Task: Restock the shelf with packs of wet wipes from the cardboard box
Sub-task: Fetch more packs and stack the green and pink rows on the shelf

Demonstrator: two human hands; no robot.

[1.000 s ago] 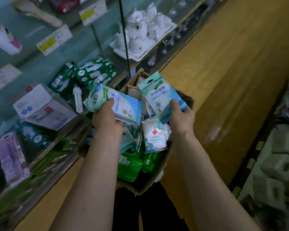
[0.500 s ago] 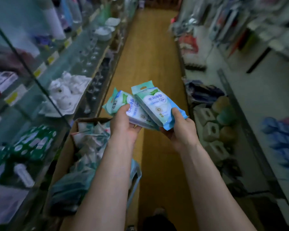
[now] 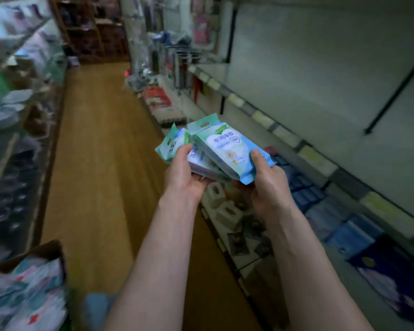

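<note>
I hold overlapping packs of wet wipes, pale blue and green, in front of me over the right side of the aisle. My left hand (image 3: 184,173) grips the lower packs (image 3: 175,145) from below with the thumb on top. My right hand (image 3: 264,180) grips the top pack (image 3: 225,148) at its lower right corner. The cardboard box (image 3: 47,250) with several more packs sits at the bottom left. The shelf (image 3: 320,163) runs along the right, its upper board bare.
A wooden floor aisle (image 3: 101,151) runs ahead between two shelf rows. Blue packs (image 3: 339,218) and white tissue boxes (image 3: 222,204) fill the lower right shelves. Glass shelves with dishes (image 3: 12,101) line the left. Price tags edge the right shelf.
My view has swung from the box and the left shelves to the right shelf. Both hands lifted the packs out of the box and brought them together, overlapping.
</note>
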